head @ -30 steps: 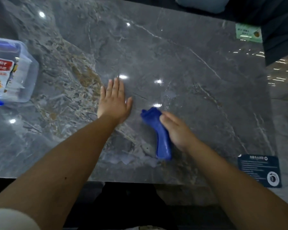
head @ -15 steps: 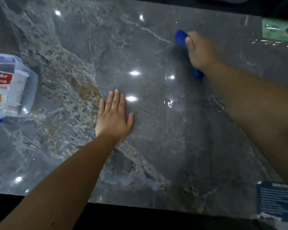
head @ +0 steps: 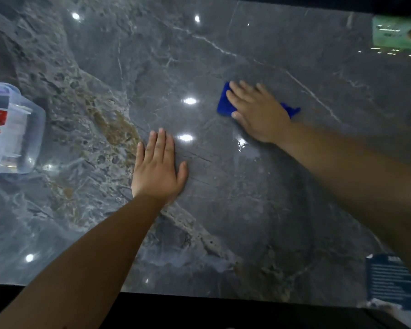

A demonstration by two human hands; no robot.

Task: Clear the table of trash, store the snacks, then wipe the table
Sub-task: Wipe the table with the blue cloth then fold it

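Note:
My right hand [head: 256,112] presses flat on a blue cloth [head: 224,104] in the middle of the grey marble table [head: 223,210]; the cloth shows to the left of the fingers and as a corner behind the wrist, the rest hidden under the palm. My left hand [head: 158,167] lies flat on the table, fingers together, holding nothing, to the near left of the cloth. A clear plastic storage box [head: 12,129] with snack packets inside stands at the left edge.
A green card [head: 398,32] lies at the far right corner of the table. A dark blue card [head: 389,281] sits at the near right corner. A wet sheen [head: 244,148] shows near my right wrist. The table's front edge runs along the bottom.
My right hand swept the blue cloth from near my body to the far side, then back toward the middle and left. My left hand stayed planted.

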